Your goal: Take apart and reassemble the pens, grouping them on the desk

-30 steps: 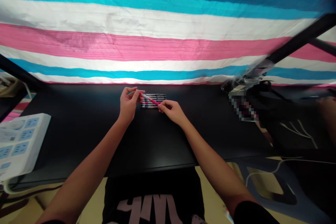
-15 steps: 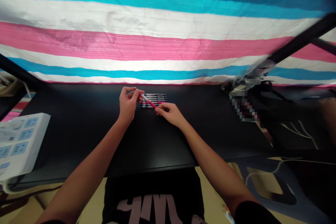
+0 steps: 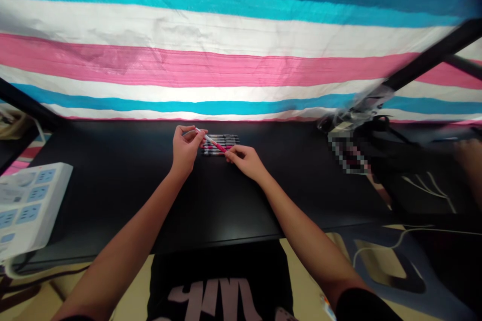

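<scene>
Between my hands a pen (image 3: 216, 145) with a clear barrel and a pinkish-red end slants down to the right. Thumb and fingers of my left hand (image 3: 185, 146) pinch its upper left part. At the lower right, my right hand (image 3: 244, 159) has its fingertips closed on the red end. Just behind the held pen, a row of several pens (image 3: 230, 139) lies side by side on the black table (image 3: 218, 205). Most of them have dark ends, and one shows a pink part. My hands partly cover this row.
On the left sits a white power strip (image 3: 56, 195) with pale blue sockets. Clear plastic wrapping (image 3: 371, 100) and dark items lie at the back right. A striped sheet (image 3: 233, 70) hangs behind the table. Another person's hand (image 3: 469, 160) shows blurred at the right edge.
The pen has shifted slightly to the right with both hands. My left thumb and fingers have moved a little along it, and more of its pale upper end shows.
</scene>
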Demonstrator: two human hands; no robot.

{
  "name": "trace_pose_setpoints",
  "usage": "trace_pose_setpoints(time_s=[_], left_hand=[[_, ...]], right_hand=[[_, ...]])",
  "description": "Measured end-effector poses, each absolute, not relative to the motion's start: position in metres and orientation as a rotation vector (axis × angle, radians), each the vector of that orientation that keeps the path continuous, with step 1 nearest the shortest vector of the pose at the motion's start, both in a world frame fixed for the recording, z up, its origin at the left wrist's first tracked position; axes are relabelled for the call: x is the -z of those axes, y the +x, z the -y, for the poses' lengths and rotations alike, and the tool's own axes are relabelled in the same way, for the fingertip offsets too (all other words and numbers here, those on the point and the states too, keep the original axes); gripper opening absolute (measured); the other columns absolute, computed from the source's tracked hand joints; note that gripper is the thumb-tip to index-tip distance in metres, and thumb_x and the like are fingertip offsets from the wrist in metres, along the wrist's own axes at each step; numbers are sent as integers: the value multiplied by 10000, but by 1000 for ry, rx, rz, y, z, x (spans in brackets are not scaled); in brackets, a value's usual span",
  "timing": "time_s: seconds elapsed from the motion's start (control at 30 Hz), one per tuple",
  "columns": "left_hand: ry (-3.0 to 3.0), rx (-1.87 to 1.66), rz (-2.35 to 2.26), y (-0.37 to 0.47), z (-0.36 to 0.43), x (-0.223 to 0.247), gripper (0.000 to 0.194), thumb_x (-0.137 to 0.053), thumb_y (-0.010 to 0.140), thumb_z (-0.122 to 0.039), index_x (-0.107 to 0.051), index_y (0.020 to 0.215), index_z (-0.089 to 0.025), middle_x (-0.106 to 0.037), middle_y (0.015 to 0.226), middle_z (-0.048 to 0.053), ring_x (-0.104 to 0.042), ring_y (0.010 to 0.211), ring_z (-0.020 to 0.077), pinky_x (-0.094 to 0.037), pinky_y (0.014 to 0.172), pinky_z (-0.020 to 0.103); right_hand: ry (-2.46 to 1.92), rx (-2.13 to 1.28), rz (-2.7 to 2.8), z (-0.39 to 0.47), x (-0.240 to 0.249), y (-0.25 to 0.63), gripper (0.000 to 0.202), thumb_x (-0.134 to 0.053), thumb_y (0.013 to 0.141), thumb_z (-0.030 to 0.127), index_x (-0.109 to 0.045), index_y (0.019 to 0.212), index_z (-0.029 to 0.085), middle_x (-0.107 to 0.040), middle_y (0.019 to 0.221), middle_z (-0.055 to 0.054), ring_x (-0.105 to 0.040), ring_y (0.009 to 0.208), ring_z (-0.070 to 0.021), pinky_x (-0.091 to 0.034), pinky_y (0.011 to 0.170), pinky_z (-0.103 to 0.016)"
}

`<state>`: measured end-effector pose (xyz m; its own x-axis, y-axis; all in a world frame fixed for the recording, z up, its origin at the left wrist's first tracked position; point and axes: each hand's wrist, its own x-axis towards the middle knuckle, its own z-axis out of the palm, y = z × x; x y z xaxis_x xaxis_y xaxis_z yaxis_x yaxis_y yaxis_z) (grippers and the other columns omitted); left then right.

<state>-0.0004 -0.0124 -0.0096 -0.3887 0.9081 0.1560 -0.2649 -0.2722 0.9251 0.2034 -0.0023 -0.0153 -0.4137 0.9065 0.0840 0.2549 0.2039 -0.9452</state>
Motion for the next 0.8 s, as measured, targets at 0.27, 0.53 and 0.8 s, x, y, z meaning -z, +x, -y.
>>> trace_pose_setpoints(time_s=[0.27,0.53,0.8], left_hand=[[888,-1773,-1098,0,14,8,389,-823,794,-224,-491,995,-211,-792,928,77,-675,646,113,-520,609,226],[856,-1806,-1098,0,13,10,351,-814,810,-200,-480,918,-207,-780,884,69,-679,660,117,-516,637,232],[846,-1826,-1123,-1,13,10,338,-795,832,-184,-486,967,-215,-772,916,67,-686,676,131,-515,640,245]], right_hand=[[-1092,-1221,1827,4,14,202,300,-675,873,461,-689,736,194,-653,674,-18,-554,629,-163,-431,630,-300],[-1092,-1201,1745,1,16,204,291,-714,831,486,-687,823,196,-575,660,14,-486,604,-146,-385,594,-290],[-1077,-1180,1718,-1,20,203,282,-710,828,465,-685,899,194,-577,696,11,-492,618,-150,-408,622,-301]])
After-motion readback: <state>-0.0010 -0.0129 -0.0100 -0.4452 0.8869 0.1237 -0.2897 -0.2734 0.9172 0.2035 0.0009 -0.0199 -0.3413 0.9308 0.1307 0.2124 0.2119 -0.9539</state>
